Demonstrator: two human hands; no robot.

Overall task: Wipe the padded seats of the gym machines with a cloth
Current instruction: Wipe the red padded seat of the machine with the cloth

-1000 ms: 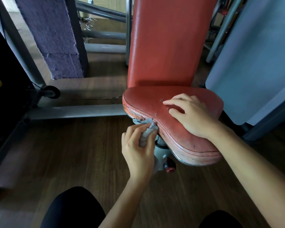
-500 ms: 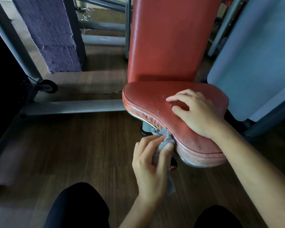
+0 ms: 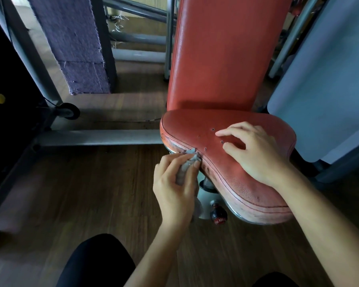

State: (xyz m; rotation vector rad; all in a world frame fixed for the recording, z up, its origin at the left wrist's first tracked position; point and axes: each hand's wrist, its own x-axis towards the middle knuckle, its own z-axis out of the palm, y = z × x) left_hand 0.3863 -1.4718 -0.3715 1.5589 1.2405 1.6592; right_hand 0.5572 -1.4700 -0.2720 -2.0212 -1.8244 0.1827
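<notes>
A red padded seat (image 3: 197, 129) with small holes in its top sits in front of an upright red backrest (image 3: 226, 54). My left hand (image 3: 176, 189) is shut on a bunched grey cloth (image 3: 187, 166), and the cloth presses against the seat's left side edge along the seam. My right hand (image 3: 255, 152) rests on top of the seat, fingers spread and bent, holding nothing.
Under the seat are a grey post and a red-black adjustment knob (image 3: 218, 214). A grey frame bar (image 3: 100, 137) runs left along the wooden floor. A purple pad (image 3: 75, 44) hangs at upper left, a pale blue panel (image 3: 327, 79) stands at right. My dark-clothed knees (image 3: 95, 264) are at the bottom.
My left hand with the cloth slid down along the seat's side edge half a second ago, then moved back up toward the seat's left curve. My right hand stayed on the seat.
</notes>
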